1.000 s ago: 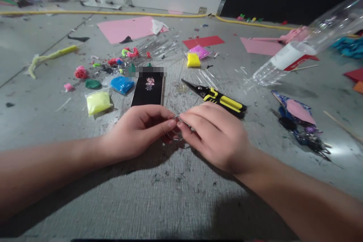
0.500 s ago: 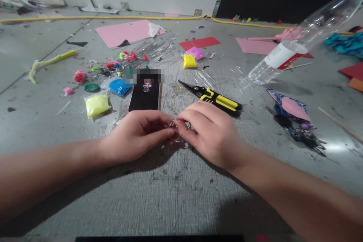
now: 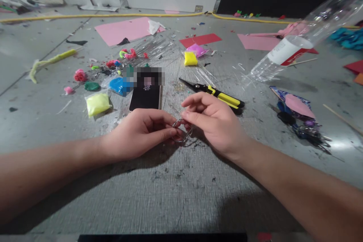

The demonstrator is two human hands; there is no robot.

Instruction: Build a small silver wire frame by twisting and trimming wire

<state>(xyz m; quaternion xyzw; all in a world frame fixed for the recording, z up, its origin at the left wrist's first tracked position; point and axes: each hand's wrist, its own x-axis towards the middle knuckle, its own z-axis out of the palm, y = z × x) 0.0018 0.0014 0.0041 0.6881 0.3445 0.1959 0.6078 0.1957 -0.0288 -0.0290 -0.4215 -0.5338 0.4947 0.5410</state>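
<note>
My left hand (image 3: 138, 132) and my right hand (image 3: 215, 121) meet at the middle of a grey floor, both pinching a small loop of thin silvery wire (image 3: 183, 132). The left thumb and forefinger grip its left side. The right fingers are curled over its upper right, with the index finger raised a little. A black phone (image 3: 146, 96) lies just beyond the left hand. Black and yellow cutters (image 3: 218, 96) lie just behind the right hand.
Bags of coloured clay lie at the left: pale yellow (image 3: 98, 103), blue (image 3: 119, 85) and a yellow one (image 3: 190, 58) farther back. A clear plastic bottle (image 3: 297, 41) lies at the right, above a cluster of keys and a pink scrap (image 3: 297, 115). Pink paper (image 3: 124, 30) lies at the back.
My right hand has lifted and turned slightly, uncovering more of the wire loop. The left hand stays put. The view has shifted slightly.
</note>
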